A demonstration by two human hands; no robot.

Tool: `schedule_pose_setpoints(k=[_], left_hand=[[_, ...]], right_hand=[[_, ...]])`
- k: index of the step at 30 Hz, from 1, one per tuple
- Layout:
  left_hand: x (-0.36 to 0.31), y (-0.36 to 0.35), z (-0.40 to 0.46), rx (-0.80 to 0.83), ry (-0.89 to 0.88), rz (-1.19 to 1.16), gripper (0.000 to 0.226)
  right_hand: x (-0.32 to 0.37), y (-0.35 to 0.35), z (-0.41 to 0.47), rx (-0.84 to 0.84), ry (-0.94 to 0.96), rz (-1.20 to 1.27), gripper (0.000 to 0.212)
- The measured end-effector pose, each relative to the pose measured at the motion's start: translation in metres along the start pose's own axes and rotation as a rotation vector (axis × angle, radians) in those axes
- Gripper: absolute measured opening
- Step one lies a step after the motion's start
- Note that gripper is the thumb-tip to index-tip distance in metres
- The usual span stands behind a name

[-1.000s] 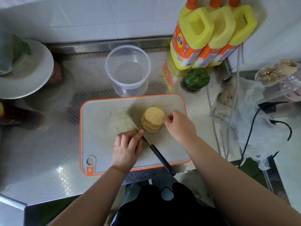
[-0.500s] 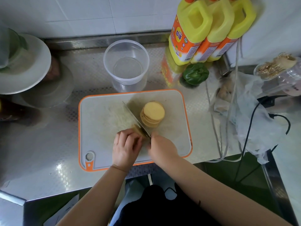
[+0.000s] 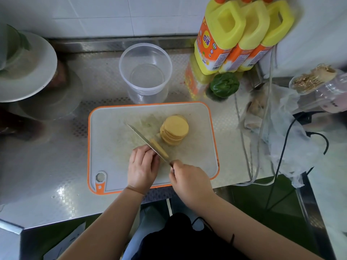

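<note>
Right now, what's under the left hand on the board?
A yellow slice of potato peeks out by the left hand, leaning on the knife. The rest of it, gripped against the cutting board, is covered.

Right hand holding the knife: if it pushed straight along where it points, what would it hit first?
Likely the left hand, just beside the knife blade; the potato slice leaning there is about as near.

the surface point(image 3: 47, 166) is patterned stainless steel, set against a white tiled wall. a white cutting board point(image 3: 112, 137) with an orange rim lies at its front edge. just behind it stands a clear plastic tub point(image 3: 145, 72). to the right stand three yellow bottles point(image 3: 206, 45), a green pepper point(image 3: 224, 84) before them, and a crumpled plastic bag point(image 3: 293, 143).
</note>
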State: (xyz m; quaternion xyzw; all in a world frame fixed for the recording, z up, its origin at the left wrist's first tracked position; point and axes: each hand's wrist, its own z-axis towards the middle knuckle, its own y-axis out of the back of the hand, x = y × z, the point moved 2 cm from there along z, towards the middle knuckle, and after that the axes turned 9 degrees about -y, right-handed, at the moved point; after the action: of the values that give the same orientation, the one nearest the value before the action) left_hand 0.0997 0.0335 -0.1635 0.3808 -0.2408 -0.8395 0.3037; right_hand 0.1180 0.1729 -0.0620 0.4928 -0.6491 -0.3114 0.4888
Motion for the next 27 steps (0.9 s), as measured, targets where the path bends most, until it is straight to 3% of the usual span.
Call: schedule_pose_setpoints(k=[7,10,15,17,20,27], left_hand=[[0.000,0.001,0.001,-0.001,0.013,-0.015,0.016],[0.002,0.000,0.000,-0.005,0.014,-0.007,0.016],[0.003,-0.003,0.001,-0.017,0.018,-0.009,0.016],[0.004,-0.003,0.000,-0.017,0.024,-0.012,0.017],[0.005,-0.004,-0.001,-0.015,0.034,-0.016,0.016],[0.008,-0.003,-0.003,0.005,0.040,-0.017,0.017]], right_hand=[[0.002,0.001,0.005,0.028,-0.030,-0.052,0.025],[0.007,-0.002,0.004,0.023,-0.059,-0.092,0.013],[0.008,-0.009,0.013,0.011,-0.131,-0.187,0.045],[0.011,-0.010,0.014,0.025,-0.126,-0.200,0.040],[0.010,-0.014,0.019,0.089,-0.120,-0.212,0.006],[0.009,-0.016,0.028,0.190,-0.167,-0.146,0.013]])
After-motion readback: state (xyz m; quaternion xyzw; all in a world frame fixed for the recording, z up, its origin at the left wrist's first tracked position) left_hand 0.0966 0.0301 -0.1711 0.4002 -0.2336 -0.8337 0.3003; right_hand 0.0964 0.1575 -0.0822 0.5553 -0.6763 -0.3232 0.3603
